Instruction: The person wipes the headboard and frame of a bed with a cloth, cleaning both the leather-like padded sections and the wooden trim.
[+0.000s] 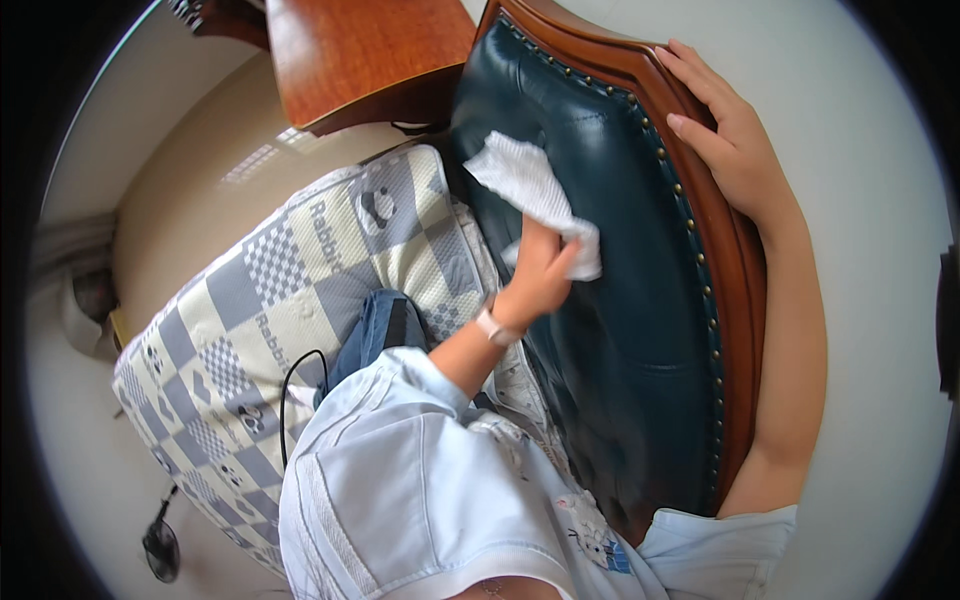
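My left hand [545, 275], with a pale band at its wrist, is closed around a bunched white ribbed cloth [525, 175]. The cloth lies against the dark green tufted leather of a headboard [640, 370], one end spread beyond my fingers toward the headboard's upper part. Slight blur shows on the hand. To the right, my right hand [735, 150] rests on the headboard's curved wooden frame [735, 300], its fingers stretched out and apart over the outer edge. A row of brass studs runs between leather and wood.
A bed [300, 270] with a grey-and-cream checked cover lies to the left. On it sit a dark blue fabric item [375, 330] and a black cord [285, 410]. A wooden bedside cabinet [370, 60] stands beyond; a black fan [162, 545] is lower left. A pale wall [870, 300] borders the right.
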`<move>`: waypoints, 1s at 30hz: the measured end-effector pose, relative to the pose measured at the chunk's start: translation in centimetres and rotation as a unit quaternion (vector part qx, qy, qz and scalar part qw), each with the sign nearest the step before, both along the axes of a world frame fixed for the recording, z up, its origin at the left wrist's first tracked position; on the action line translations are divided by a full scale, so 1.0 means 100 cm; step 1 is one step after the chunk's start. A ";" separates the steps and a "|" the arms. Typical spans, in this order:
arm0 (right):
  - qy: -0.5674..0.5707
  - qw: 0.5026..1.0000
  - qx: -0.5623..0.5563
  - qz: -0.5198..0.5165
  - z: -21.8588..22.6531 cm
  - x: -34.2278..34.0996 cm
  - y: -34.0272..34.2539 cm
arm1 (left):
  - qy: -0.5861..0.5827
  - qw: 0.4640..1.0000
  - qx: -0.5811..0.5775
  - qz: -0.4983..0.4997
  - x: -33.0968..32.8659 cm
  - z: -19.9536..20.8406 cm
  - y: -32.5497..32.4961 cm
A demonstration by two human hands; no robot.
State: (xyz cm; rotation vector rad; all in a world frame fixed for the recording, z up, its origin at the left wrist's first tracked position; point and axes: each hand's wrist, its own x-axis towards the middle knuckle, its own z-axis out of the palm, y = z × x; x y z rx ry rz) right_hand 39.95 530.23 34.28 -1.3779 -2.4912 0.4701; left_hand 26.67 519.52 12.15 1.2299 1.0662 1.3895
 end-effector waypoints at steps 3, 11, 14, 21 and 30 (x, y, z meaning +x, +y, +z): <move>0.026 1.000 -0.004 0.007 -0.004 0.003 -0.001 | 0.107 0.988 0.103 -0.033 -0.007 -0.011 0.035; 0.019 0.996 0.040 0.078 -0.022 0.021 0.023 | -0.087 0.996 -0.004 0.006 -0.005 -0.003 0.025; 0.066 0.991 0.071 0.088 -0.021 0.008 0.012 | -0.107 0.991 0.071 0.032 0.025 -0.007 -0.022; 0.070 0.991 -0.051 0.102 -0.016 0.023 0.029 | 0.024 0.995 0.101 0.007 0.087 -0.007 -0.168; 0.027 0.999 -0.017 0.033 -0.008 0.007 0.006 | 0.102 0.974 -0.138 0.148 0.045 -0.123 0.010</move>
